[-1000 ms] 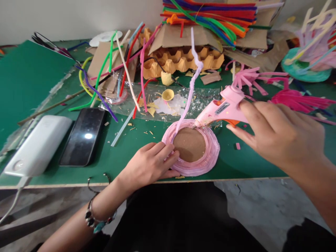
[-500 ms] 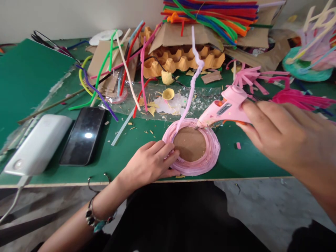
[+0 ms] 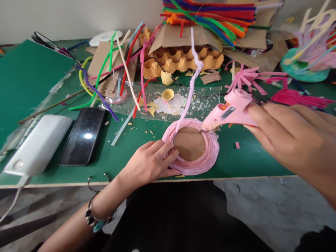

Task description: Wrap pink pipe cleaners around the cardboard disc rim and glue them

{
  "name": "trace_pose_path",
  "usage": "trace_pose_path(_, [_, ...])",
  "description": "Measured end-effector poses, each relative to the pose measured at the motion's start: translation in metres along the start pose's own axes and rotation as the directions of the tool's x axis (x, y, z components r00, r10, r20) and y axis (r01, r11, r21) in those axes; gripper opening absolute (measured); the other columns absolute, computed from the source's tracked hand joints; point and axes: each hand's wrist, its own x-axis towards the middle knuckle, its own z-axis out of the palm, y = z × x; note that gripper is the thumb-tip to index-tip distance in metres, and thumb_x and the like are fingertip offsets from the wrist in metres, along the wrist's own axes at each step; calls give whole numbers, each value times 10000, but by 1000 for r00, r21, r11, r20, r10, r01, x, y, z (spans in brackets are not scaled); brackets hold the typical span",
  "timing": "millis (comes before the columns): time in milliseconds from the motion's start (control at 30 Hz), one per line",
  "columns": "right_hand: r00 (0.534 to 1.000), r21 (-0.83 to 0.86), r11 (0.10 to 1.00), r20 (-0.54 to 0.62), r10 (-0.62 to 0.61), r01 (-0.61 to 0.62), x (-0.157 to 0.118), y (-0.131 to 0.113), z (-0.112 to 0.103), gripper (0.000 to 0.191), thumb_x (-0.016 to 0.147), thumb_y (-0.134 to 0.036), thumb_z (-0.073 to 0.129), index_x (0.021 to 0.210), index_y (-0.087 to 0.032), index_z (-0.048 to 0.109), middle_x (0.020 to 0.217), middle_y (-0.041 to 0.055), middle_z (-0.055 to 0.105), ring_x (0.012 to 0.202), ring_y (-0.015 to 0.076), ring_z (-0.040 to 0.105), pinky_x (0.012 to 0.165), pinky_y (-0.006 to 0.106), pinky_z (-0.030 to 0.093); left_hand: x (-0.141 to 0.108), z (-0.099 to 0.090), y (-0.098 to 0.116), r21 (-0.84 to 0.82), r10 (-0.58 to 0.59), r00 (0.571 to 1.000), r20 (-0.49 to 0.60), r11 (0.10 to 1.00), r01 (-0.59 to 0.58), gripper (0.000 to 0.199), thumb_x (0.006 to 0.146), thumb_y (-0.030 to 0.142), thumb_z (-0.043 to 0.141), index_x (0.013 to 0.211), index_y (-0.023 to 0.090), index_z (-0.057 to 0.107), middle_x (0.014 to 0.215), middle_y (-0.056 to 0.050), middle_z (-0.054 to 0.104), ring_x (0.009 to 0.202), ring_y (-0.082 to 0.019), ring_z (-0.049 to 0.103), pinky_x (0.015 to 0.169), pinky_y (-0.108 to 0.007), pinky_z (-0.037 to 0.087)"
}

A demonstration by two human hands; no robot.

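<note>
My right hand (image 3: 283, 133) is wrapped round the handle of a pink hot glue gun (image 3: 227, 112). Its nozzle points down at the inner edge of a round cardboard base (image 3: 189, 144), whose rim is built up in coils of pink pipe cleaner (image 3: 211, 157). The fingers of my left hand (image 3: 154, 159) pinch the left side of that pink rim, thumb low and fingertips over the inner edge. From the rim's upper left a long lilac pipe cleaner (image 3: 191, 87) rises, twisted halfway up.
A black phone (image 3: 82, 140) and a white power bank (image 3: 39, 143) lie left. Behind are loose pipe cleaners (image 3: 126, 63), a clear plastic sheet (image 3: 207, 101), an orange egg carton (image 3: 183, 59) and a pipe cleaner bundle (image 3: 210, 14). Pink pipe cleaner pieces (image 3: 244, 78) lie right.
The glue gun in my right hand has moved slightly right and down along the inner edge of the rim. My left hand stays in place on the rim.
</note>
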Motion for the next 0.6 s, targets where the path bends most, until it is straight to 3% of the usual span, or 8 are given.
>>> trace_pose_path(333, [999,52,998,46,-23,21,-5,2,-3,258,764,-204,603,994,-88,589,714,31,618,615,162,432,480,252,308,0,0,0,-2,-10,1000,-3,1000,10,407,846,523,405,918,165,583,879,-45,627,701,-148,569,572,-260,447])
trace_pose_path(600, [998,-16,1000,55,-19,20,5,-2,3,249,813,-289,539,939,-85,609,608,8,540,577,145,402,454,230,299,1,-1,-1,-52,-22,999,39,998,24,402,846,524,403,892,174,595,878,-46,623,729,-161,580,567,-267,449])
